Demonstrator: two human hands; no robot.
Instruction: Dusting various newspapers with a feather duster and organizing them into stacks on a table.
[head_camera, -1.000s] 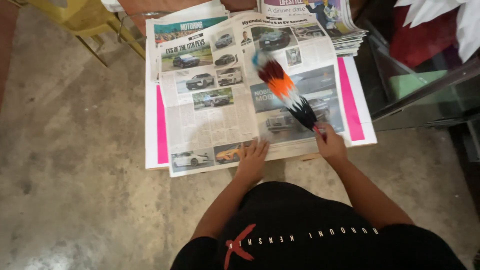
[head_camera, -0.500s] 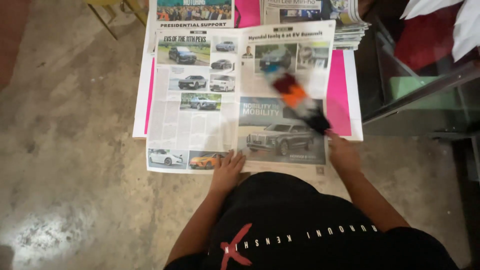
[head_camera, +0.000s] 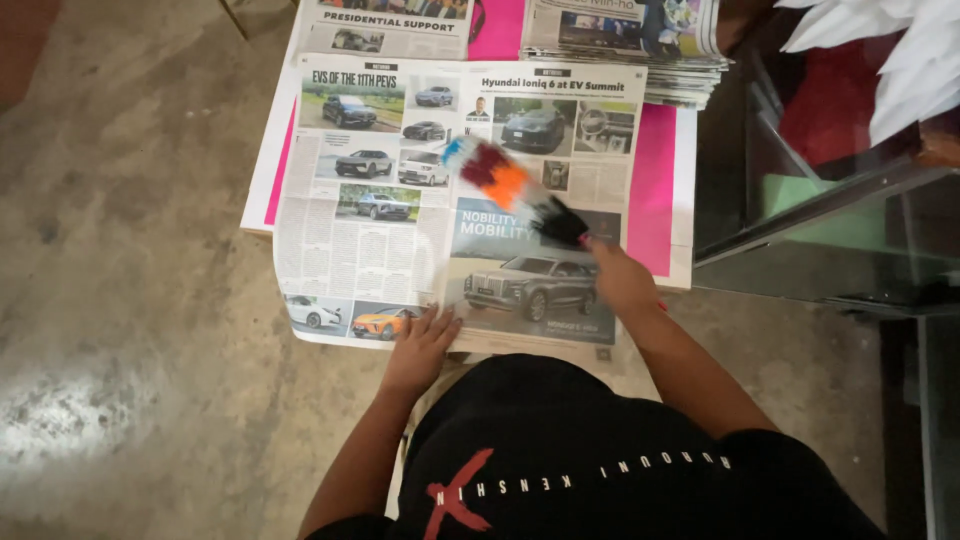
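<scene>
Two hands on the job: right hand (head_camera: 620, 280) closed on duster (head_camera: 515, 190), plumes blurred, slanting up-left beyond fingers; left hand (head_camera: 420, 345) splayed flat, fingertips pressing newspaper's (head_camera: 370, 240) near edge.

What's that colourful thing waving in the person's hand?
It looks like a small feather duster: a dark handle end gripped in the right hand, with fluffy bands of orange, red and pale blue toward the tip. It is motion-blurred, slanting up and left over the open newspaper; whether it touches the page is unclear.
</scene>
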